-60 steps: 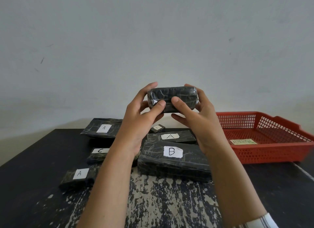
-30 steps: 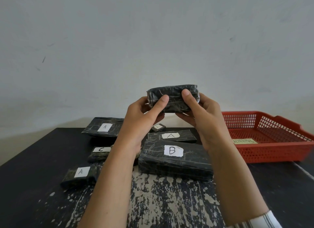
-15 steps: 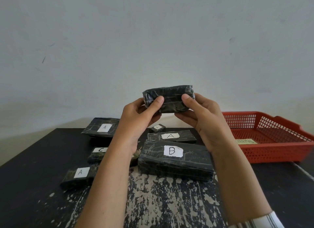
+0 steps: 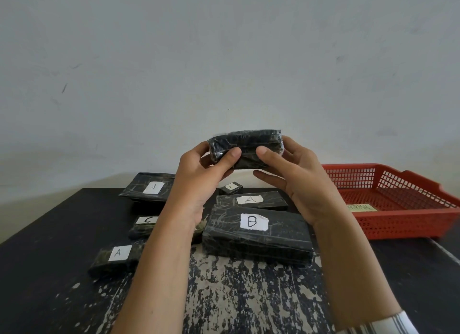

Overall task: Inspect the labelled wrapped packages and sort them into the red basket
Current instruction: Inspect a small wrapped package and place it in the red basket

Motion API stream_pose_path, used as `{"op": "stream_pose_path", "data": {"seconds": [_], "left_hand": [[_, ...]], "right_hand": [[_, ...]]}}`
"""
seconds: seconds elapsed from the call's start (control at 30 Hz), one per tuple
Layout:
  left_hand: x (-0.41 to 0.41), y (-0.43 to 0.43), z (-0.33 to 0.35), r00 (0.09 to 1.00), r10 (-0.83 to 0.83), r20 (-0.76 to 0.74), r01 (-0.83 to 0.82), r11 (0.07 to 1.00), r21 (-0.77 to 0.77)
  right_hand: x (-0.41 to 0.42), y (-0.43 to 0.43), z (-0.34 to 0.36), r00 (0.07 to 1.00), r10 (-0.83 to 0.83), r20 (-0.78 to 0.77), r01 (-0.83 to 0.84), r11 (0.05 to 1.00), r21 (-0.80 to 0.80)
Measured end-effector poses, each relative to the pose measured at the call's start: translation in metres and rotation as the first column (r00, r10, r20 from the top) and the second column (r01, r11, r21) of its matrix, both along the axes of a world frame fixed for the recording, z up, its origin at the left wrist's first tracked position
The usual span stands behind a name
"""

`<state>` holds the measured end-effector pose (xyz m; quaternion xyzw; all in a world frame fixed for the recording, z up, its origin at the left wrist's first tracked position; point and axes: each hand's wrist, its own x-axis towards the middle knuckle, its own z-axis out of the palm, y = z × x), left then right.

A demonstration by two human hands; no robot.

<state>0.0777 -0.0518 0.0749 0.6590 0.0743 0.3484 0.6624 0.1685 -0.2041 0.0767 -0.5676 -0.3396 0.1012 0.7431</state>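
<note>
Nearest is the black counter (image 4: 236, 296) with its paint worn through to pale wood, and a striped sleeve cuff (image 4: 388, 323) at the lower right edge. On the counter's left lies a small black film-wrapped package with a white "A" label (image 4: 112, 256). Beyond it sits a narrow dark package marked "C" (image 4: 144, 225), partly hidden by the left forearm. In the middle is the largest black wrapped block, labelled "B" (image 4: 256, 236). Just behind it is a flat black package marked "A" (image 4: 251, 200), then a tiny wrapped cube (image 4: 230, 188) whose label is too small to read. A wide flat "A" package (image 4: 149, 186) lies at the far left.

Raised above these, the left hand (image 4: 196, 174) and the right hand (image 4: 298, 179) each grip one end of a black oblong package in glossy film (image 4: 246, 144), thumbs on the near face and fingers curled behind. Its long axis runs level, left to right, and no label shows on the side facing the camera, so inspection looks unfinished.

The red perforated plastic basket (image 4: 398, 224) stands on the counter to the right of the held package and lower. Only a yellowish paper slip (image 4: 361, 207) is seen in it. The right hand is nearer to it, so a drop would likely go rightward and down from that side.
</note>
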Motion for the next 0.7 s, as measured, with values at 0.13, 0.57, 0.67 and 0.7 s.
{"op": "stream_pose_path", "data": {"seconds": [0.13, 0.57, 0.67, 0.7], "left_hand": [[-0.0021, -0.0001, 0.0010, 1.000, -0.009, 0.005, 0.009, 0.998, 0.056], [-0.0075, -0.0074, 0.0085, 0.991, -0.130, -0.027, 0.130, 0.991, -0.007], [-0.0055, -0.0076, 0.0079, 0.995, -0.098, 0.016, 0.099, 0.995, -0.027], [-0.0049, -0.0078, 0.0077, 0.996, -0.084, 0.030, 0.085, 0.996, -0.025]], "right_hand": [[0.0027, 0.0011, -0.0023, 0.999, -0.031, 0.012, 0.031, 1.000, 0.000], [0.0045, -0.0029, -0.0028, 0.995, -0.007, 0.104, 0.000, 0.998, 0.067], [0.0027, -0.0037, -0.0020, 0.989, -0.057, 0.134, 0.055, 0.998, 0.018], [0.0027, -0.0042, -0.0020, 0.986, -0.069, 0.154, 0.073, 0.997, -0.020]]}}
